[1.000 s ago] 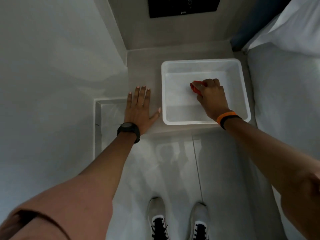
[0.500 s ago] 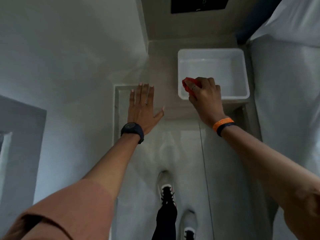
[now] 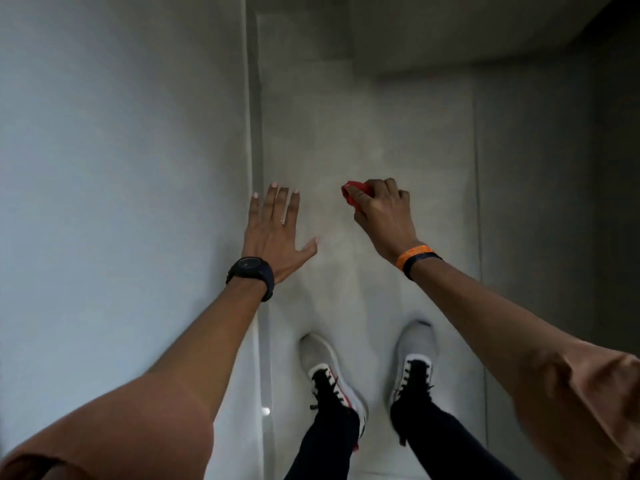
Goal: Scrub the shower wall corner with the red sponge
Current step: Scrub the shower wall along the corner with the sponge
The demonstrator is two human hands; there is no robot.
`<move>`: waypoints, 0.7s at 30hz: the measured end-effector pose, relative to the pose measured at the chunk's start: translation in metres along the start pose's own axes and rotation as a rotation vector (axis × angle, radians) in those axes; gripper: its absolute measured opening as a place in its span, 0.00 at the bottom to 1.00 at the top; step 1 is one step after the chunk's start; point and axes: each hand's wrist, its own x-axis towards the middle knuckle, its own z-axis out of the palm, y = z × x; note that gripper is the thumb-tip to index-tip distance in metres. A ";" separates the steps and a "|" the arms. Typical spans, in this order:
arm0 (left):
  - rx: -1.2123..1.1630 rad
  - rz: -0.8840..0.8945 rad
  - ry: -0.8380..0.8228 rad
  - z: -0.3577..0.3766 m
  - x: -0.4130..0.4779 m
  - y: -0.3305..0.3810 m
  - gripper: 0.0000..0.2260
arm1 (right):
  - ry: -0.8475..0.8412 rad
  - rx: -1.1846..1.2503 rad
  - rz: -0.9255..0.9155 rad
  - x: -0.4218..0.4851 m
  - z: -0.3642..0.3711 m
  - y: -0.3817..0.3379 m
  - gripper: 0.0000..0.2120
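Right hand fingers clench the red sponge; corner seam lies leftward, beside the left hand, fingers spread.

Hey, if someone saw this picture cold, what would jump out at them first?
Probably the red sponge, the only bright thing in a grey shower, gripped in the right hand against the pale wall just right of centre. Next, the left hand spread flat and open beside the wall corner, with a black watch on its wrist. Below, two grey shoes stand on the floor.
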 end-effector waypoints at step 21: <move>1.085 0.135 -0.639 0.185 0.007 -0.085 0.50 | -0.074 -0.012 -0.241 0.039 0.351 -0.114 0.36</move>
